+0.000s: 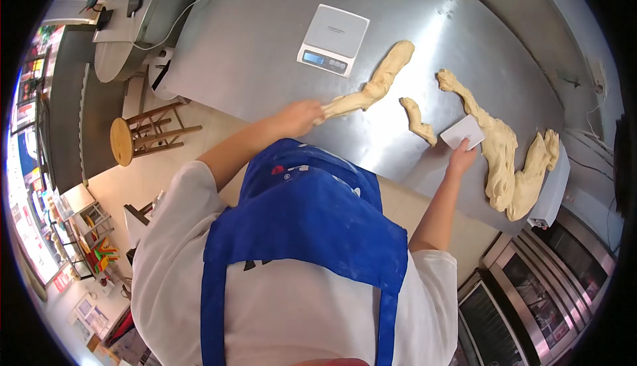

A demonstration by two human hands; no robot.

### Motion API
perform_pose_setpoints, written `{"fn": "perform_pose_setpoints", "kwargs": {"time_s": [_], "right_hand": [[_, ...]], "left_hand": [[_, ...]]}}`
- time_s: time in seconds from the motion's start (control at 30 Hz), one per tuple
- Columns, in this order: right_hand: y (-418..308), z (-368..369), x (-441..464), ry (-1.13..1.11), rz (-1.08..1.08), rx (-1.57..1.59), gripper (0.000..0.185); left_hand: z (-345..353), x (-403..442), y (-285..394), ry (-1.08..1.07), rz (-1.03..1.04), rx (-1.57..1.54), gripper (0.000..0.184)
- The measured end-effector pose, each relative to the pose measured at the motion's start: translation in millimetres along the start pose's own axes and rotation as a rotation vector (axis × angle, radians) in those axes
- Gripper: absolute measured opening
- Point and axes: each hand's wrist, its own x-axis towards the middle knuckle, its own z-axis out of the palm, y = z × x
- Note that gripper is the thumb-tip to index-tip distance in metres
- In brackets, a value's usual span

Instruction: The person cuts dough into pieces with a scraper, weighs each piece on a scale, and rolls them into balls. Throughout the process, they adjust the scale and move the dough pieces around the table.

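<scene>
My left hand is closed round the near end of a long dough strip, which stretches away to the upper right on the steel table. My right hand grips a white flat scraper beside a large dough mass. Between the hands lies a short curved dough piece. A white digital scale with a lit display stands beyond my left hand, with nothing on its plate. More dough lies right of the large mass, touching it.
A wooden stool stands on the floor at the left. Steel ovens are at the lower right, below a pale box at the table's right end. A white cable runs near the table's left edge.
</scene>
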Motion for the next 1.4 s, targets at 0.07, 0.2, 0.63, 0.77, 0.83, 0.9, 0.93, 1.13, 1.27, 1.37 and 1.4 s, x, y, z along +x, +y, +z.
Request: {"fn": "perform_pose_setpoints", "kwargs": {"time_s": [0.07,0.2,0.63,0.77,0.83,0.9,0.93,1.13,1.27,1.37,1.4], "right_hand": [[-18,3,-4,0.105,-0.116,-0.212,0.051],[-65,5,-29,0.063,-0.264,-0.545,0.057],[-208,202,-147,-0.927,0.199,0.328,0.051],[-232,199,-162,-0.789,-0.124,0.105,0.033],[-262,177,-191,-0.593,-0.52,0.08,0.029],[-289,147,-216,-0.525,-0.724,0.07,0.029],[-302,132,-227,-0.621,-0.793,0.05,0.03],[-330,93,-266,-0.659,-1.139,0.209,0.035],[-342,70,-264,-0.588,-1.303,0.294,0.042],[-340,59,-265,-0.521,-1.367,0.332,0.044],[-338,56,-266,-0.517,-1.364,0.327,0.044]], "left_hand": [[0,-15,-9,-0.036,0.007,0.142,0.034],[-12,-50,13,0.255,-0.09,0.108,0.037],[-26,64,-118,0.742,-0.804,-0.586,0.051],[-17,82,-134,0.65,-0.857,-0.96,0.059],[-44,78,-88,0.667,-0.918,-1.385,0.059],[-42,59,-66,0.539,-0.578,-2.072,0.059],[-32,48,-72,0.387,-0.164,-2.262,0.058],[-106,49,9,0.124,0.222,-2.37,0.078],[-129,43,50,-0.014,0.144,-2.481,0.071],[-132,41,69,-0.036,0.112,-2.558,0.065],[-131,41,75,-0.032,0.103,-2.592,0.064]]}}
